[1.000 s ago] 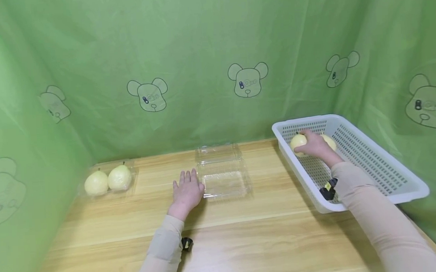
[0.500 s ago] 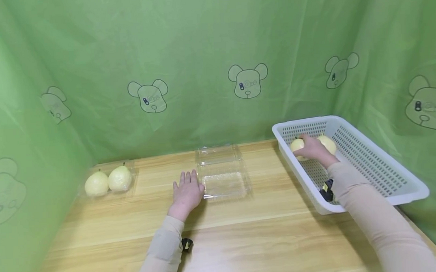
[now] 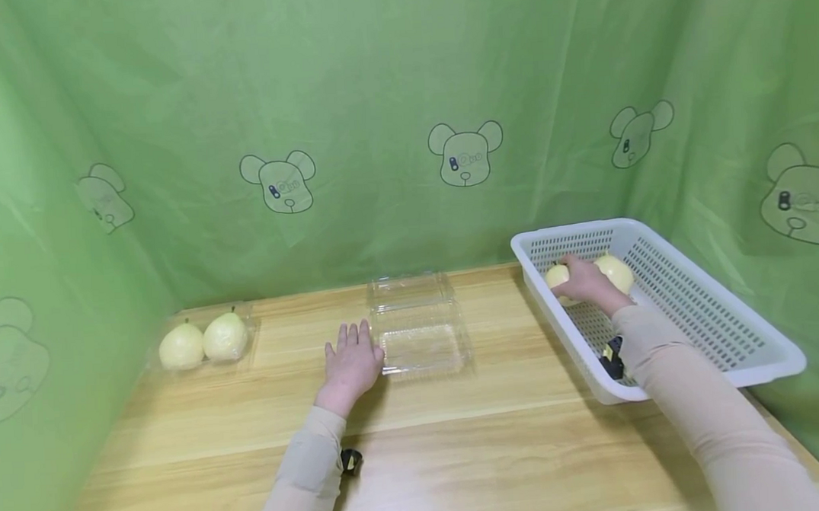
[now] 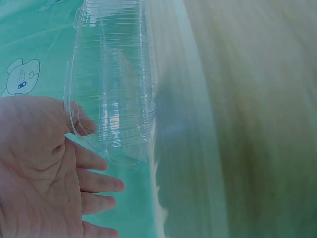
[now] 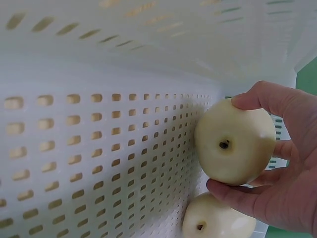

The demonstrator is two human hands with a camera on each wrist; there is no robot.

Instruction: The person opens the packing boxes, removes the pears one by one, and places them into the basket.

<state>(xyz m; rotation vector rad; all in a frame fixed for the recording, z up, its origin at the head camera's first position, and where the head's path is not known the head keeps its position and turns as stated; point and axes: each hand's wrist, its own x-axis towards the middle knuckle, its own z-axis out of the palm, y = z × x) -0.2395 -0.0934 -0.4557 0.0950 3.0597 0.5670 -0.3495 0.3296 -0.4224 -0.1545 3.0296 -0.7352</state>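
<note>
At the right of the head view, the right hand (image 3: pixel 587 282) holds one pear (image 3: pixel 557 276) inside the white basket (image 3: pixel 700 304). Its grip is clamped on the fruit: as the right wrist view shows, the thumb lies on the upper side and the fingers bend around the lower right. The small dark dent at the pear's end faces that camera. A second pear (image 3: pixel 617 269) sits close by, to the right of the held one in the head view.

What matters for any move of this pear, as I judge, is that the clear box (image 3: pixel 420 348) lies to the left of the grip, near the middle of the frame, with the basket's left wall between. The box stands with its lid laid back, so its long line runs up the frame. Nearer to it is the left hand (image 3: pixel 352 362), fingers straight and apart, thumb at the box's left edge; whether it presses, I cannot tell.
</note>
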